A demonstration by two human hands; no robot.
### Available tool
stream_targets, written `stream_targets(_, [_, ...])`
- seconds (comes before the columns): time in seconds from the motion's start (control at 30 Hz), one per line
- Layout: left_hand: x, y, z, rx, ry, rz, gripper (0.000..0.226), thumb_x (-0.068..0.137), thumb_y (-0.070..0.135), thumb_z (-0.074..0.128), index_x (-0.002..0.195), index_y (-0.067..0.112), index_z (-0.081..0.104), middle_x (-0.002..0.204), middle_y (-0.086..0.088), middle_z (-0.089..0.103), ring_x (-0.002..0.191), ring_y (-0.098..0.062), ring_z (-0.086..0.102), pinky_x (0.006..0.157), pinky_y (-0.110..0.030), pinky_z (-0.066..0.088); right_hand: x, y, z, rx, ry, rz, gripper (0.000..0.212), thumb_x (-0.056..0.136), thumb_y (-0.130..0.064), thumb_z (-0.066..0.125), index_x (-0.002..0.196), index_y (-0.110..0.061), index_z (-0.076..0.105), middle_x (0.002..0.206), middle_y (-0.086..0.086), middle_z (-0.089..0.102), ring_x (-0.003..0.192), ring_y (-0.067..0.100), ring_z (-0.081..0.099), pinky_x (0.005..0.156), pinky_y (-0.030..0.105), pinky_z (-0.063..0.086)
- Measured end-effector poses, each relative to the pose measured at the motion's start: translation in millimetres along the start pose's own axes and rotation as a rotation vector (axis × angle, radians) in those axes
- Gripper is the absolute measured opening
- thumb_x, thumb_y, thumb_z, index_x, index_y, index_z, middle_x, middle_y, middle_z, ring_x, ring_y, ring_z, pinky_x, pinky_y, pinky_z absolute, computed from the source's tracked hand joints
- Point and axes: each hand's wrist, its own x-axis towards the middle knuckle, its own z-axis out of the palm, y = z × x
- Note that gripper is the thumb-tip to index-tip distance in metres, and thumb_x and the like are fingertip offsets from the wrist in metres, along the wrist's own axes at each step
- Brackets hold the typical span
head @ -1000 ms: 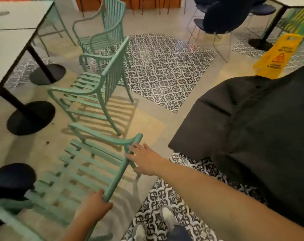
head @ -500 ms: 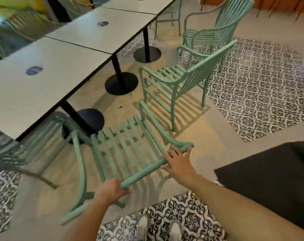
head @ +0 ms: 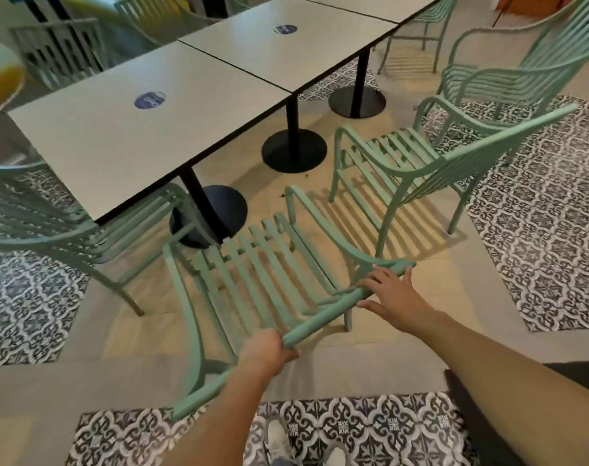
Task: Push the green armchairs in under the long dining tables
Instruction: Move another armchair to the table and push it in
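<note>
Two hands are on the top rail of one green armchair (head: 263, 280). The left hand (head: 268, 351) has its fingers curled around the round rail, gripping it from the near side. The right hand (head: 392, 295) lies flat, with fingers spread; the fingertips (head: 367, 282) rest over the rail and the thumb points along it underneath. The rail is a smooth tube, painted pale green, and it runs diagonally between both hands.

This armchair is made of narrow slats with open gaps, so the floor shows through them. Its curved arms reach forward toward the long dining table (head: 125, 139). The front of the seat is just beside the black round base (head: 219, 210) of the table post, and only the front edge looks to be near the table edge; most of the chair stands out in the aisle.

On the left, a second green armchair (head: 51, 227) is partly under the same table. On the right, a third armchair (head: 407, 169) stands away from the table at an angle, and a fourth (head: 495, 79) is behind it. Between the held chair and the third one is a strip of bare beige floor.

The table tops are flat, pale grey squares set edge to edge, each with a round blue sticker (head: 149, 99). Patterned black and white tiles (head: 548, 230) lie in patches on the floor. No container is visible.
</note>
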Motion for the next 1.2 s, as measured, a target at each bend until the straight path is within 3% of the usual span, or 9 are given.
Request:
stream_targets(0.27, [11, -15, -12, -0.303, -0.152, 0.012, 0.069, 0.068, 0.081, 0.058, 0.112, 0.028, 0.064, 0.097, 0.003, 0.068, 0.089, -0.016, 0.066, 0.066, -0.026, 0.046, 21, 13, 10, 0.118, 0.226, 0.044, 0.067, 0.084, -0.072, 0.04, 0.135, -0.03, 0.05, 0.15, 0.002, 0.035, 0.144, 0.022, 0.021, 0.116, 0.056, 0.012])
stream_targets(0.4, [3, -54, -20, -0.699, 0.049, -0.188, 0.074, 0.082, 0.068, 0.057, 0.133, 0.015, 0.055, 0.13, -0.005, 0.06, 0.108, -0.02, 0.059, 0.093, -0.029, 0.045, 30, -4, 3, 0.924, 0.591, 0.745, 0.09, 0.079, -0.061, 0.063, 0.149, -0.016, 0.028, 0.153, 0.012, 0.027, 0.139, 0.032, 0.028, 0.112, 0.044, 0.028])
stream_targets(0.47, [-2, -80, -17, -0.671, 0.261, -0.388, 0.064, 0.085, 0.06, 0.059, 0.129, 0.013, 0.057, 0.127, -0.011, 0.062, 0.109, -0.027, 0.06, 0.098, -0.04, 0.046, 41, -2, 1, 1.414, 0.538, 1.091, 0.09, 0.08, -0.049, 0.069, 0.15, -0.019, 0.021, 0.15, 0.013, 0.032, 0.132, 0.035, 0.038, 0.103, 0.048, 0.037])
stream_targets(0.6, [-16, -106, -6, -0.681, 0.445, -0.808, 0.075, 0.082, 0.06, 0.048, 0.128, 0.001, 0.054, 0.126, -0.026, 0.055, 0.112, -0.042, 0.053, 0.096, -0.051, 0.045, 68, 6, 0, 1.917, 0.273, 1.061, 0.065, 0.088, -0.027, 0.068, 0.143, -0.016, 0.035, 0.14, 0.013, 0.046, 0.119, 0.032, 0.05, 0.084, 0.051, 0.048])
stream_targets(0.73, [-42, -96, -5, -1.161, 0.585, -1.058, 0.057, 0.089, 0.029, 0.063, 0.13, -0.008, 0.05, 0.133, -0.03, 0.051, 0.124, -0.044, 0.048, 0.102, -0.048, 0.043, 79, 8, 2, 1.954, 0.121, 1.08, 0.06, 0.086, -0.011, 0.067, 0.14, -0.009, 0.039, 0.135, 0.018, 0.049, 0.119, 0.037, 0.051, 0.092, 0.05, 0.049])
stream_targets(0.87, [-53, -68, 7, -1.842, 0.505, -1.026, 0.037, 0.099, 0.016, 0.051, 0.13, -0.003, 0.048, 0.134, -0.023, 0.052, 0.114, -0.042, 0.056, 0.058, -0.039, 0.057, 88, 16, 0, 1.936, 0.06, 1.146, 0.055, 0.086, 0.001, 0.057, 0.138, -0.007, 0.041, 0.136, 0.017, 0.049, 0.119, 0.035, 0.052, 0.094, 0.044, 0.048])
stream_targets(0.93, [-52, -50, 6, -2.077, 0.524, -1.012, 0.019, 0.102, 0.013, 0.043, 0.11, -0.001, 0.054, 0.128, -0.018, 0.052, 0.091, -0.033, 0.059, 0.055, -0.038, 0.059, 92, 21, 0, 1.92, 0.038, 1.178, 0.056, 0.084, 0.003, 0.057, 0.137, -0.006, 0.043, 0.131, 0.016, 0.051, 0.116, 0.034, 0.053, 0.097, 0.047, 0.047])
stream_targets(1.1, [-40, -21, -10, -2.296, 0.555, -1.026, 0.037, 0.103, 0.012, 0.041, 0.139, 0.002, 0.043, 0.142, -0.019, 0.045, 0.13, -0.039, 0.045, 0.099, -0.049, 0.044, 119, 40, -18, 1.823, 0.073, 1.148, 0.05, 0.083, 0.001, 0.057, 0.131, -0.003, 0.045, 0.131, 0.017, 0.051, 0.111, 0.031, 0.054, 0.097, 0.041, 0.048])
stream_targets(1.2, [-27, 5, -26, -2.338, 0.559, -1.027, 0.039, 0.102, 0.01, 0.042, 0.14, 0.001, 0.041, 0.143, -0.024, 0.044, 0.131, -0.041, 0.043, 0.105, -0.054, 0.039, 147, 60, -35, 1.78, 0.086, 1.107, 0.013, 0.087, 0.001, 0.055, 0.099, -0.003, 0.052, 0.132, 0.017, 0.05, 0.105, 0.028, 0.051, 0.099, 0.038, 0.046])
